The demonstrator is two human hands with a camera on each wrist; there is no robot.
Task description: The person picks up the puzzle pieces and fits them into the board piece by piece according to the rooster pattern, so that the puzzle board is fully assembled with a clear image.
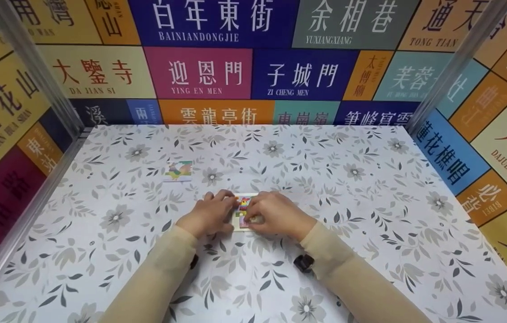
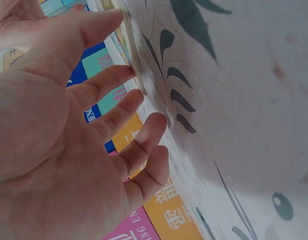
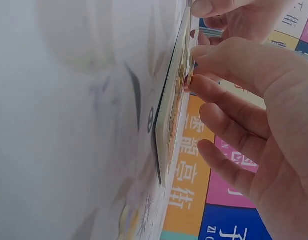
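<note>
A small puzzle board (image 1: 245,194) with a pale rim and colourful pieces lies flat on the table between both hands. Its left edge is touched by the thumb and fingertips of my left hand (image 1: 208,213), whose fingers stretch out loosely along the rim (image 2: 135,55). Over the right part of the board, my right hand (image 1: 276,215) pinches a small puzzle piece (image 3: 189,70) between thumb and index finger, close above the surface. The other right fingers are bent loosely beside the board and hold nothing. Much of the puzzle's picture is covered by the hands.
Farther back to the left lies a small square picture card (image 1: 178,171) on the floral table covering (image 1: 316,179). Panels with large printed characters (image 1: 204,74) rise behind the table and on both sides. Clear corner posts (image 1: 455,63) stand at the back corners.
</note>
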